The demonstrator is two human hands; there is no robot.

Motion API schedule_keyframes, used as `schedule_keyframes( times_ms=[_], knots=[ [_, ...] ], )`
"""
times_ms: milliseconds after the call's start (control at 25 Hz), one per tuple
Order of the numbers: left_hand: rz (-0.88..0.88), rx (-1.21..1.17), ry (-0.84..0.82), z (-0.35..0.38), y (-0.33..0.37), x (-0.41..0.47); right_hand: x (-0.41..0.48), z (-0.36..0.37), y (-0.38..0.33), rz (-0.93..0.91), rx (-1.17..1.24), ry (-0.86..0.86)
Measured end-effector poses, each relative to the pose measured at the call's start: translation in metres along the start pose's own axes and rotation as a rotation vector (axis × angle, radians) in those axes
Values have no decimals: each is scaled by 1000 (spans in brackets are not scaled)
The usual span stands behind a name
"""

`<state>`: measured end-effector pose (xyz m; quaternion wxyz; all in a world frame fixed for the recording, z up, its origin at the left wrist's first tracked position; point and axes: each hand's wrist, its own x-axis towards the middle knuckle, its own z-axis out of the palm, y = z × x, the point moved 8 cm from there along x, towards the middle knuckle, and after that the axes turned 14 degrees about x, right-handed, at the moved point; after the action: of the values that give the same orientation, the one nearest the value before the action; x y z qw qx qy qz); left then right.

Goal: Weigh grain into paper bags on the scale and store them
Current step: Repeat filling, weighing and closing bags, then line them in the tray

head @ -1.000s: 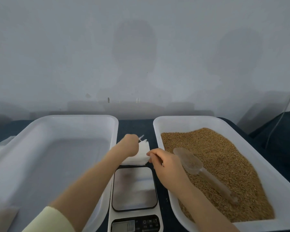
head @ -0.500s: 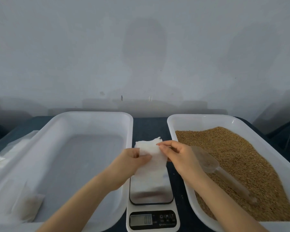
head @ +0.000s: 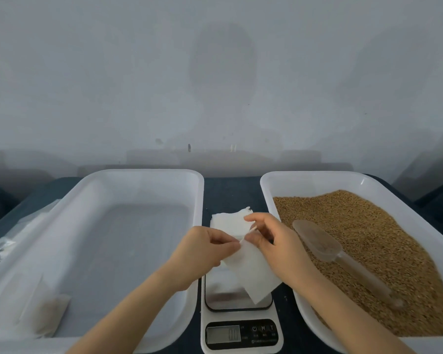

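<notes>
A pale grey wall (head: 215, 72) fills the upper half, blotched with soft shadows. Below it the dark blue table (head: 230, 190) shows only in strips around the trays.

The left white tray (head: 138, 173), its near edge cut off by the frame, holds one filled bag (head: 46, 310) in its near left corner. The bag is blurred, with something tan showing through. Outside that tray's left wall lies a clear packet (head: 16, 236), too smeared to identify.

The right white tray (head: 312, 176) runs out of frame at its near right corner and is heaped with brown grain (head: 381, 241). A translucent scoop (head: 317, 241) lies on the grain, its handle end blurred.

Between the trays stands the digital scale (head: 241, 335). Much of its platform is hidden, and the display is unreadable.

An empty paper bag (head: 256, 274) hangs tilted over the platform; whether its lower corner touches it cannot be told. The left hand (head: 205, 249) pinches the bag's upper edge between thumb and fingers. The right hand (head: 274, 241) pinches it just beside, thumb against forefinger.

Behind the hands a stack of bags (head: 228, 221) lies on the table, partly covered by them
</notes>
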<state>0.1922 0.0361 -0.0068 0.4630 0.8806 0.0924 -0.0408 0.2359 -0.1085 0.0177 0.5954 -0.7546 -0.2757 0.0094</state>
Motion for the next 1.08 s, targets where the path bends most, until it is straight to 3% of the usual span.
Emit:
schedule_keyframes(
  times_ms=[160,280,400,1080],
  knots=[
    [-128,-323,-20,5,-6,7,-2,-27,-17,-161,-81,309],
    [-135,-541,-71,11,-3,8,-1,-8,-9,-36,98,108],
    [-59,-514,-121,15,5,5,-1,9,-8,12,196,-33],
    [-13,-472,-177,22,5,3,-4,2,-11,70,339,-73]
  ],
)
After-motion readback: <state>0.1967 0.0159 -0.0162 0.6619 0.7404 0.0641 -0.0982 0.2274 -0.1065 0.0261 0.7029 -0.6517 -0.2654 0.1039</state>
